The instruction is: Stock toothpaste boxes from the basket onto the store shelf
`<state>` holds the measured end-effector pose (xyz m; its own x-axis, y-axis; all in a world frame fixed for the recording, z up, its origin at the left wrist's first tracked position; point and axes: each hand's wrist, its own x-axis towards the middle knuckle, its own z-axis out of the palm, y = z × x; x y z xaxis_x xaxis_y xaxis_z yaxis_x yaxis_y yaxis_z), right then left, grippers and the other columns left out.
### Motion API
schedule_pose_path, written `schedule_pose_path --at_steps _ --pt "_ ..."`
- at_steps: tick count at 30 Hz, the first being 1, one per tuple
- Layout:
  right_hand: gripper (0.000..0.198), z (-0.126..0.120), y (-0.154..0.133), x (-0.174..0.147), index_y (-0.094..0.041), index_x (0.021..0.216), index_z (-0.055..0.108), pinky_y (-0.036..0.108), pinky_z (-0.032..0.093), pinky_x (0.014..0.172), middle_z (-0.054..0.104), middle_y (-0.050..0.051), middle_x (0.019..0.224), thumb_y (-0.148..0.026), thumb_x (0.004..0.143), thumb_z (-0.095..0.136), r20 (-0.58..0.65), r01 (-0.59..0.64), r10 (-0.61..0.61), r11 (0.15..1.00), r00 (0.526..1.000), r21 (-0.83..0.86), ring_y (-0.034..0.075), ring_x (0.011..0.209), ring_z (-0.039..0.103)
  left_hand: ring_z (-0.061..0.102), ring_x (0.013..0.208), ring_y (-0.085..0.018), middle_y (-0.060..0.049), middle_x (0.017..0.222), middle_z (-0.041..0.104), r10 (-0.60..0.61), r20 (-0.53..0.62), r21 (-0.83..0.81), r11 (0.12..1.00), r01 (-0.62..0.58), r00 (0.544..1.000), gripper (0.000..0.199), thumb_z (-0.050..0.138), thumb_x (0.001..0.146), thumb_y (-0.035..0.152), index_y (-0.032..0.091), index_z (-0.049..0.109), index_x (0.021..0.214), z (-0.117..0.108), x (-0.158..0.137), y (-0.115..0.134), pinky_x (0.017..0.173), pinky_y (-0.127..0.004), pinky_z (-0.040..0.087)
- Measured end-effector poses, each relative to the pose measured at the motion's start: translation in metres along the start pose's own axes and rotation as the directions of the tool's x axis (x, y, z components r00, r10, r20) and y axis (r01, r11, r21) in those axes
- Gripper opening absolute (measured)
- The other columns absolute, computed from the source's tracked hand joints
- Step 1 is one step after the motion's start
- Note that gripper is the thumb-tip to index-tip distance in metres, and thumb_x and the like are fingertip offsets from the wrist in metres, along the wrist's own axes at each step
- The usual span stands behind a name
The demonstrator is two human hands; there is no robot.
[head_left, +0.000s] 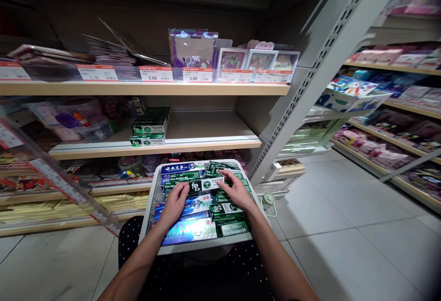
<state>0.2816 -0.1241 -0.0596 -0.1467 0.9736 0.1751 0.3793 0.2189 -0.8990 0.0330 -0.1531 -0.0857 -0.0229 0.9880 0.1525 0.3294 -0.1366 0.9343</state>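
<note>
A dark green and white toothpaste box (206, 185) lies level across the top of a pale basket (144, 225) on my lap. My left hand (176, 202) has its fingers closed at the left end of this box. At the other end my right hand (237, 191) grips it with bent fingers. Around and beneath them the basket holds more green boxes and several blue boxes (191, 231), laid flat in layers. The undersides of both hands are hidden.
On the middle shelf (206, 131) ahead stands a stack of similar green boxes (148, 128), with plastic tubs (86, 117) to its left. Price tags line the upper shelf (155, 88). A slotted metal post (303, 94) rises at right. A green bottle (268, 202) sits on the floor.
</note>
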Motion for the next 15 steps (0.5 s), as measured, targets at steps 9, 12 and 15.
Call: schedule_pose_path --at_steps 9,12,15 --pt "0.03 0.0053 0.0046 0.0035 -0.022 0.1 0.057 0.029 0.048 0.075 0.057 0.002 0.091 -0.043 0.081 0.066 -0.051 0.004 0.006 0.983 0.999 0.182 0.016 0.081 0.056 0.064 0.089 -0.016 -0.005 0.092 0.063 -0.102 -0.022 -0.262 0.961 0.093 0.995 0.048 0.068 0.076 0.045 0.018 0.059 0.114 0.0029 0.0036 0.0009 0.083 -0.029 0.051" --pt "0.027 0.0044 0.0043 0.0027 -0.022 0.098 0.058 0.03 0.048 0.076 0.059 0.003 0.091 -0.044 0.083 0.064 -0.045 0.013 -0.006 0.986 0.999 0.165 0.017 0.082 0.056 0.064 0.094 -0.018 -0.006 0.096 0.063 -0.142 -0.028 -0.292 0.948 0.128 0.989 0.046 0.07 0.074 0.045 0.018 0.06 0.11 0.0016 0.0051 -0.0005 0.087 -0.031 0.051" --pt "0.026 0.0028 0.0022 0.0012 -0.022 0.098 0.059 0.031 0.048 0.078 0.061 0.003 0.092 -0.043 0.083 0.064 -0.027 0.014 -0.01 0.989 1.0 0.147 0.017 0.084 0.058 0.065 0.095 -0.019 -0.006 0.097 0.063 -0.162 -0.03 -0.31 0.94 0.145 0.986 0.047 0.07 0.074 0.046 0.018 0.06 0.11 0.0004 0.005 -0.0002 0.088 -0.032 0.052"
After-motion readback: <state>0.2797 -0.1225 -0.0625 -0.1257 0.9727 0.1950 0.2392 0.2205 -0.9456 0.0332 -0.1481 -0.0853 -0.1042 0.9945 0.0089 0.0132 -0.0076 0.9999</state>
